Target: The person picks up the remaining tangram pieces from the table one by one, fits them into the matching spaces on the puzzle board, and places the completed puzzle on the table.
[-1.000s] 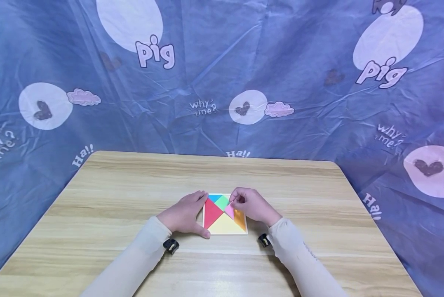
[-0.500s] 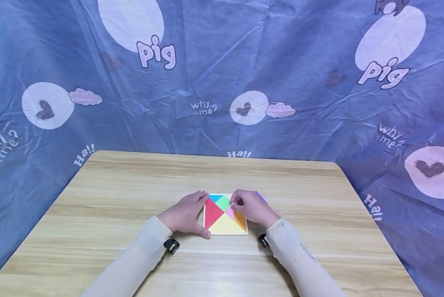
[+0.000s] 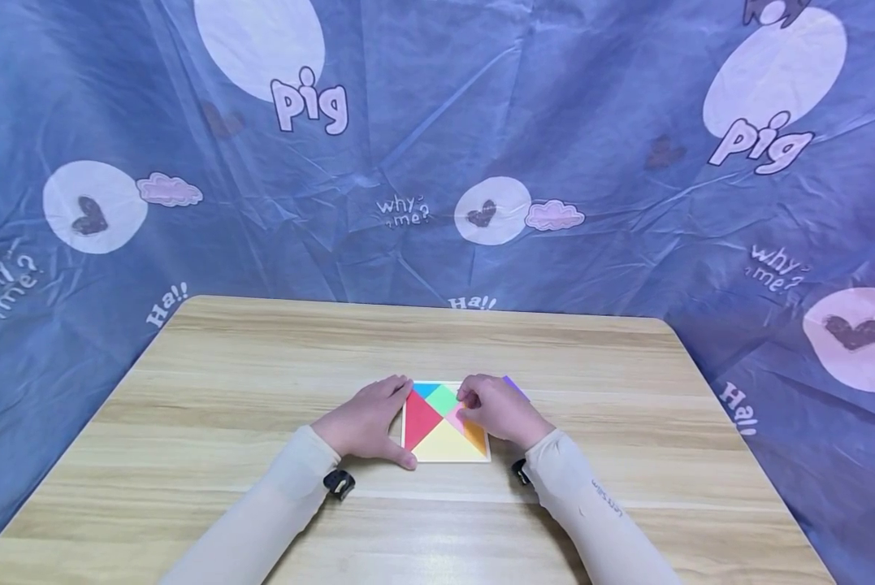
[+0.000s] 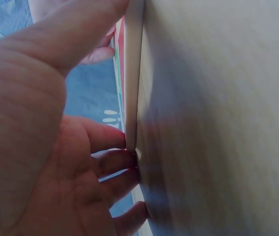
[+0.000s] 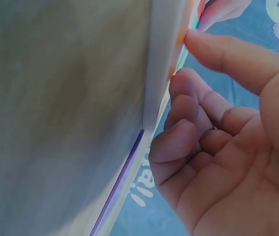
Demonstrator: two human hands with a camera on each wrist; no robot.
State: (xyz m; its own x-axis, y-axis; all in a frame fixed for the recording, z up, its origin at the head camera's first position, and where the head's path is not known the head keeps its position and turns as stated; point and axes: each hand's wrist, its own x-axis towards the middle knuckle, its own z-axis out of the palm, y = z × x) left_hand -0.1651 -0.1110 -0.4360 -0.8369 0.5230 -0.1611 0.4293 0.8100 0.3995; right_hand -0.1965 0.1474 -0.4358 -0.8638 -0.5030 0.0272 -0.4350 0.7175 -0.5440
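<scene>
A tangram tray [image 3: 452, 461] lies on the table with bright flat pieces in it: a red triangle [image 3: 419, 418], a pale yellow triangle [image 3: 449, 445], a green square [image 3: 440, 400], a blue piece [image 3: 426, 389], a pink piece [image 3: 454, 417] and an orange piece [image 3: 476, 436]. My left hand [image 3: 364, 418] holds the tray's left side, thumb at the near corner, fingers at the far one. My right hand [image 3: 503, 409] touches the pieces at the right with thumb and fingertips, nothing visibly pinched. It hides the tray's far right corner.
A purple piece [image 3: 516, 387] lies on the table just beyond my right hand, outside the tray; its edge also shows in the right wrist view. The wood-grain table [image 3: 262, 349] extends all around, with a blue printed cloth [image 3: 379, 146] behind it.
My right hand has shifted slightly, and the pink piece now sits straighter against the green one. The purple piece has come into view beyond the hand. My left hand has stayed put.
</scene>
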